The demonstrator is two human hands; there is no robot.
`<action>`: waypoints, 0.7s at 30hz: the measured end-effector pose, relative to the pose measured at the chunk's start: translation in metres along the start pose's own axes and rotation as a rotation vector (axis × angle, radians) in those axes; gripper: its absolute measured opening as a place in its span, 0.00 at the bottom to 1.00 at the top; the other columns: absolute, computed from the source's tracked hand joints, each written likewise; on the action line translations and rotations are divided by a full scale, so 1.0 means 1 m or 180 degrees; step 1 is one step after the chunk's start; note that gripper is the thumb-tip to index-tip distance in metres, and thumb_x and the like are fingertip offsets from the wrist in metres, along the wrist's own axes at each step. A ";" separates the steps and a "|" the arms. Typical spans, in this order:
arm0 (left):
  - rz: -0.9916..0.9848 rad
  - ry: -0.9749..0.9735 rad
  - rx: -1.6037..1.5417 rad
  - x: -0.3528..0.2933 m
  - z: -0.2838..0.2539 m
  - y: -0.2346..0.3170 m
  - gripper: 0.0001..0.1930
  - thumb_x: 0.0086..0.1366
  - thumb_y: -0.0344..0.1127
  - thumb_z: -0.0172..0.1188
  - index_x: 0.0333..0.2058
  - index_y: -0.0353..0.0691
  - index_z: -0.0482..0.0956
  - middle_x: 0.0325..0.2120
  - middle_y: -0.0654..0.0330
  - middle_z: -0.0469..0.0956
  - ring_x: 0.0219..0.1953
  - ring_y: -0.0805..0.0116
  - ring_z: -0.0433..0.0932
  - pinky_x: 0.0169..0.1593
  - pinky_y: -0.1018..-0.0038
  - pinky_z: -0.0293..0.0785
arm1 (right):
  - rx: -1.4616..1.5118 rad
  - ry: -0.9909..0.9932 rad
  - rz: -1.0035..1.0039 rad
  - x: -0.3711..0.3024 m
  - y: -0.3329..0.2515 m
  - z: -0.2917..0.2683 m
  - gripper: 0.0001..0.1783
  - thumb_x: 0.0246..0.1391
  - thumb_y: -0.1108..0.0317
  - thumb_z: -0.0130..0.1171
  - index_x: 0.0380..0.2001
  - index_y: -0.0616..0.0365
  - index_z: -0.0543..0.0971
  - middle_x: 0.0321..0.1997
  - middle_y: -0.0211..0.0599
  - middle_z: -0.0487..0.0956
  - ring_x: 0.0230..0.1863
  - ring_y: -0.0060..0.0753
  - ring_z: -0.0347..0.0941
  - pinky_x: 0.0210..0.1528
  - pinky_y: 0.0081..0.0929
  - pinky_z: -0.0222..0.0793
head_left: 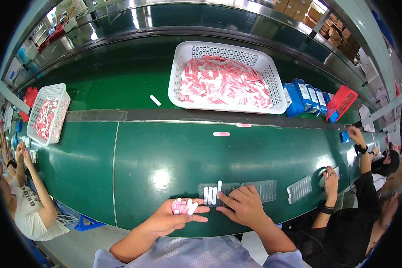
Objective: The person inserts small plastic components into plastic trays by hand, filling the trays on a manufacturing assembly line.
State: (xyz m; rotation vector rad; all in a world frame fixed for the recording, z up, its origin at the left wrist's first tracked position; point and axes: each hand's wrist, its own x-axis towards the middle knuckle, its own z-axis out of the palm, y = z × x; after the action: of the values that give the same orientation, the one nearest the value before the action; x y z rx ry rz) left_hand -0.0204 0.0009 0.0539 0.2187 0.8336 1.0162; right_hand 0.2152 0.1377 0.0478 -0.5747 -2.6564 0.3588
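My left hand (pixel 179 214) is cupped palm up around a loose bunch of small round-ended pink and white strips (pixel 182 207). Close to its fingertips lies a clear plastic tray (pixel 230 188) with narrow slots. Several white strips (pixel 210 195) stand side by side in the left part of that tray. My right hand (pixel 244 203) reaches over the tray with thumb and forefinger at one more white strip (pixel 219 186), which sits a little higher than the row. The fingers partly cover that strip's lower end.
Another slotted tray section (pixel 265 191) lies to the right. A large white basket (pixel 228 110) heaped with pink and white strips stands beyond, near blue packs (pixel 302 98) and a red basket (pixel 341 103). Co-workers sit at both sides; one's hand (pixel 330 181) is by a clear tray (pixel 299 190).
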 end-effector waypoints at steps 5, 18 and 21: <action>-0.0008 -0.0059 0.0138 -0.002 0.015 0.006 0.32 0.67 0.18 0.53 0.68 0.38 0.57 0.55 0.49 0.76 0.48 0.62 0.83 0.22 0.86 0.58 | 0.0909 0.0547 0.0521 0.006 -0.003 0.001 0.18 0.43 0.62 0.74 0.39 0.53 0.85 0.28 0.25 0.75 0.29 0.30 0.67 0.40 0.33 0.59; -0.0042 -0.0409 0.0784 -0.001 0.019 0.001 0.27 0.72 0.26 0.53 0.67 0.40 0.58 0.44 0.60 0.78 0.29 0.80 0.75 0.22 0.84 0.61 | 0.3044 -0.0750 0.1148 0.022 -0.025 -0.002 0.09 0.48 0.69 0.72 0.33 0.54 0.85 0.27 0.26 0.78 0.28 0.28 0.70 0.37 0.29 0.63; 0.0027 -0.0353 0.0440 0.000 0.020 0.003 0.21 0.74 0.27 0.50 0.64 0.35 0.63 0.47 0.56 0.79 0.36 0.74 0.81 0.21 0.84 0.60 | 0.3093 -0.0495 0.1216 0.016 -0.024 -0.003 0.07 0.51 0.68 0.69 0.35 0.51 0.84 0.28 0.25 0.77 0.29 0.29 0.71 0.40 0.29 0.63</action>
State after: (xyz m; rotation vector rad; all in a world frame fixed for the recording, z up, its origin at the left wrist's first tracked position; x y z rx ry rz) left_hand -0.0079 0.0063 0.0695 0.3932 0.8028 0.9466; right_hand 0.1948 0.1243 0.0640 -0.7063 -2.0940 1.7091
